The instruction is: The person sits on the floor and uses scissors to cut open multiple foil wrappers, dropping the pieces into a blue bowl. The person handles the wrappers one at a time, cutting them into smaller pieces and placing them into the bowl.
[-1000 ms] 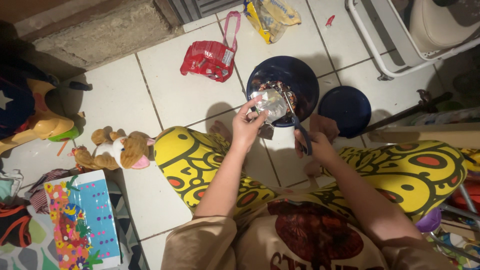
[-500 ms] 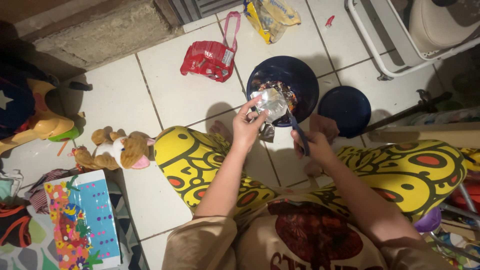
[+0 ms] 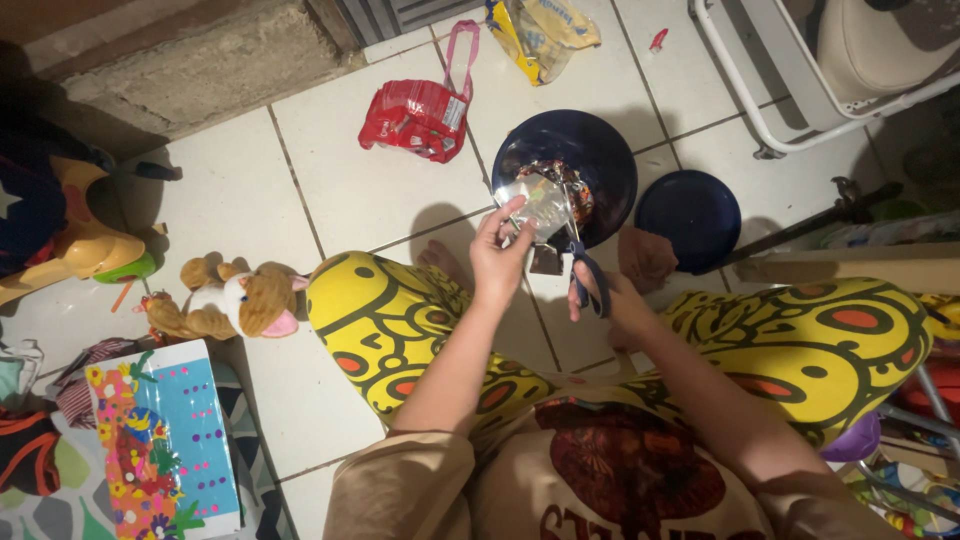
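Observation:
My left hand (image 3: 498, 255) pinches a shiny silver foil packet (image 3: 541, 201) and holds it over the near rim of a dark blue bowl (image 3: 600, 150) on the tiled floor. Brownish bits lie inside the bowl. My right hand (image 3: 612, 300) grips blue-handled scissors (image 3: 582, 268), whose blades point up at the packet's right edge. A dark blue lid (image 3: 689, 218) lies just right of the bowl. I sit cross-legged in yellow patterned trousers (image 3: 400, 330).
A red snack bag (image 3: 418, 115) and a yellow bag (image 3: 540, 30) lie beyond the bowl. A plush toy (image 3: 232, 302), a colourful book (image 3: 165, 440) and a yellow toy (image 3: 80, 250) sit at the left. A white frame (image 3: 760, 80) stands at the upper right.
My right hand and the scissors have shifted left and closer to the packet. The packet has tilted slightly over the bowl. My left hand has barely moved.

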